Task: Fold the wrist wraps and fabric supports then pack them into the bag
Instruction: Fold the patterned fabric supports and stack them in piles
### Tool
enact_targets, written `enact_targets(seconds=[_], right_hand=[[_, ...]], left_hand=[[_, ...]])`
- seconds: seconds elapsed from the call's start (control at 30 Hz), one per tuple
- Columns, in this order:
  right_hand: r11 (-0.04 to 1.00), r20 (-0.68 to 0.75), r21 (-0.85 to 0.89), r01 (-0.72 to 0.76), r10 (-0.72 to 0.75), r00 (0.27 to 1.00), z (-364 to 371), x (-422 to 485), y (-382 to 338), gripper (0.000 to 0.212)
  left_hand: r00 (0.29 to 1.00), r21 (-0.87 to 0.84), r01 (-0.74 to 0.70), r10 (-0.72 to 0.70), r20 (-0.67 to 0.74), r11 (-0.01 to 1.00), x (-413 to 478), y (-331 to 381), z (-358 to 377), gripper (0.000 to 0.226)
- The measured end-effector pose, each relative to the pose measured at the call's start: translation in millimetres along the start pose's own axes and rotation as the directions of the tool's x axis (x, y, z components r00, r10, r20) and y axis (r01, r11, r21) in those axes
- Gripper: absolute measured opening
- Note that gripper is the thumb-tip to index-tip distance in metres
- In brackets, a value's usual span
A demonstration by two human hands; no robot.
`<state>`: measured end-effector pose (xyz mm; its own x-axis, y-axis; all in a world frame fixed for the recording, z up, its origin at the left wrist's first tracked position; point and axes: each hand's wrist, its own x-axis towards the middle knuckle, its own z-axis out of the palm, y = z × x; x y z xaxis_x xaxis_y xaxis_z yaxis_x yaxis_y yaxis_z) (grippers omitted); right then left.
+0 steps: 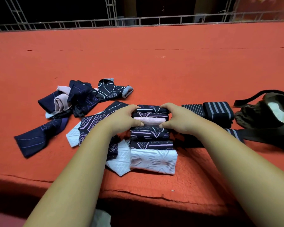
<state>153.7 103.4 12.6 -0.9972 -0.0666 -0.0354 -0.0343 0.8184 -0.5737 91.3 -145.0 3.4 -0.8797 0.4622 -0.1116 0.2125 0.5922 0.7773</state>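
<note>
A stack of folded fabric supports (152,136) stands near the front edge of the red surface, dark patterned pieces over a white one at the bottom. My left hand (123,117) grips the stack's upper left side and my right hand (175,117) grips its upper right side, thumbs by a pink folded piece (150,120). Unfolded supports (82,97) lie in a heap at the left, and two more (95,122) lie flat under my left forearm. Rolled striped wrist wraps (217,111) sit to the right. The dark bag (267,112) lies open at the far right.
The red felt-covered surface (154,63) stretches far back to a metal railing (138,20). Its front edge (138,194) is worn and cracked. A dark strap (261,135) from the bag runs along the surface under my right forearm.
</note>
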Motion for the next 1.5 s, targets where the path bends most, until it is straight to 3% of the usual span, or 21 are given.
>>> enact_targets(seconds=[0.3,0.37,0.5,0.67,0.8,0.93,1.1,1.23,1.43,1.5], right_hand=[[0.897,-0.196,0.441,-0.033,0.132,0.972,-3.7,14.4,3.0,0.039],[0.859,-0.21,0.507,-0.069,0.201,0.957,-6.4,21.0,1.7,0.029],[0.778,-0.153,0.619,-0.111,0.257,0.954,-11.7,35.1,-5.6,0.018],[0.793,-0.14,0.562,-0.237,0.373,0.917,-11.0,51.9,-7.1,0.032],[0.875,-0.161,0.347,-0.337,0.41,0.898,-5.7,54.4,-5.1,0.041],[0.854,-0.084,0.343,-0.39,0.442,0.893,-0.2,56.0,-7.0,0.051],[0.802,-0.011,0.427,-0.417,0.466,0.885,1.6,58.5,-11.9,0.033],[0.814,-0.062,0.387,-0.433,0.491,0.869,0.2,66.2,-11.7,0.028],[0.788,-0.119,0.473,-0.395,0.501,0.857,-4.5,86.2,-9.0,0.029],[0.779,-0.1,0.476,-0.408,0.508,0.855,-5.5,93.5,-7.7,0.027]], left_hand=[[0.984,-0.258,-0.058,0.011,-0.178,0.965,15.2,-0.1,4.0,0.035],[0.979,-0.319,-0.081,0.015,-0.203,0.944,19.4,8.6,4.5,0.027],[0.958,-0.312,-0.025,-0.067,-0.28,0.95,33.4,23.4,4.6,0.038],[0.931,-0.336,0.09,-0.199,-0.307,0.938,54.5,27.5,6.4,0.039],[0.898,-0.195,0.179,-0.241,-0.367,0.964,65.5,19.1,12.4,0.051],[0.883,-0.158,0.258,-0.299,-0.362,0.953,64.9,16.7,14.4,0.05],[0.896,-0.238,0.332,-0.384,-0.222,0.913,59.5,17.2,13.9,0.083],[0.908,-0.294,0.303,-0.368,-0.2,0.907,58.3,22.9,10.5,0.077],[0.925,-0.412,0.239,-0.335,-0.178,0.879,85.4,34.5,2.1,0.068],[0.93,-0.407,0.255,-0.337,-0.143,0.877,92.8,36.0,-2.0,0.049]])
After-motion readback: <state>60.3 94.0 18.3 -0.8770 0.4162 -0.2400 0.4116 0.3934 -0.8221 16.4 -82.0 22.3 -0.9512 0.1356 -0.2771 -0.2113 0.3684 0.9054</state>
